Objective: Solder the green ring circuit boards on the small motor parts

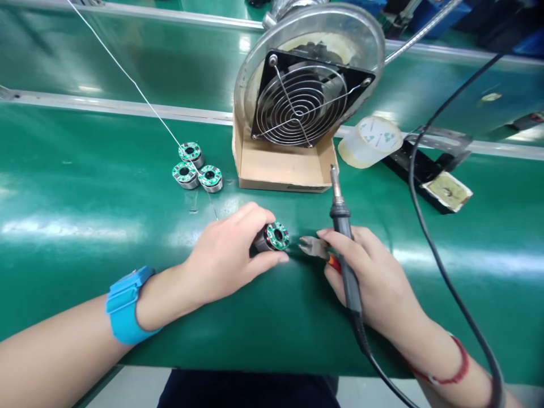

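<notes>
My left hand [229, 255] is closed round a small round motor part with a green circuit ring [274, 236], holding it on the green bench mat. My right hand [374, 280] grips a black soldering iron [342, 226], tip pointing up and away, together with small red-handled cutters [317, 248] whose jaws point at the part. A blue wrist strap [125, 306] sits on my left wrist. Three similar round parts [193, 167] lie grouped further back on the left, with a thin solder wire [127, 76] running down to them.
A fume fan with a wire grille [304, 102] stands in a cardboard tray [283, 167] behind the hands. To its right lie a roll of clear tape [372, 141] and a black iron stand with a sponge [446, 190]. The iron's black cable [429, 238] loops on the right.
</notes>
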Tool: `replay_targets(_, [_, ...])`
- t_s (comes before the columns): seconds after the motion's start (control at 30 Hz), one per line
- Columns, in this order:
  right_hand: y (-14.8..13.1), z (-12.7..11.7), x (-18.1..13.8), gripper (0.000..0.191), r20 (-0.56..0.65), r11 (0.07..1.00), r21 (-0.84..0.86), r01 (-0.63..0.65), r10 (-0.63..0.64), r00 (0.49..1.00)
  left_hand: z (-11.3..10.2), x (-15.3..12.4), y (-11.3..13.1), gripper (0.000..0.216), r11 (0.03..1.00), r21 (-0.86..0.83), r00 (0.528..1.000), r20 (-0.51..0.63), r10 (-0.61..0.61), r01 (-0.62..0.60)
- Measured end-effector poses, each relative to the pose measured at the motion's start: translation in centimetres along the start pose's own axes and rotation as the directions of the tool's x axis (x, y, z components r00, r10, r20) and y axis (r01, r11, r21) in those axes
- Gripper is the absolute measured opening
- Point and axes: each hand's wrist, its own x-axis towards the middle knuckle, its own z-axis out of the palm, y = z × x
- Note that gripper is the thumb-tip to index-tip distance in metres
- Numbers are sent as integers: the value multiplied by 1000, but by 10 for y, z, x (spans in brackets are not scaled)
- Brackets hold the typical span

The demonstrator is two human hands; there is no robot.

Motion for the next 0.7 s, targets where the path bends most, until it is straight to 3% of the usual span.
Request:
replay_targets(0.2, [-7,-8,12,31,78,997,-37,73,-70,994,1,-3,-1,26,990,128,998,-7,57,-56])
replay_targets(0.4, [-9,-15,14,20,71,990,-85,110,-104,992,1,-6,-3,23,972,195,991,-21,135,-128])
replay_targets(0.57, [-11,-19,13,18,-20,990,-137,29,-32,999,1,-5,-2,27,995,49,993,-74,89,-86])
replay_targets(0.7, [7,-17,30,23,-97,922,-357,-148,121,988,0,-4,-4,32,991,-134,998,-66,5,-14])
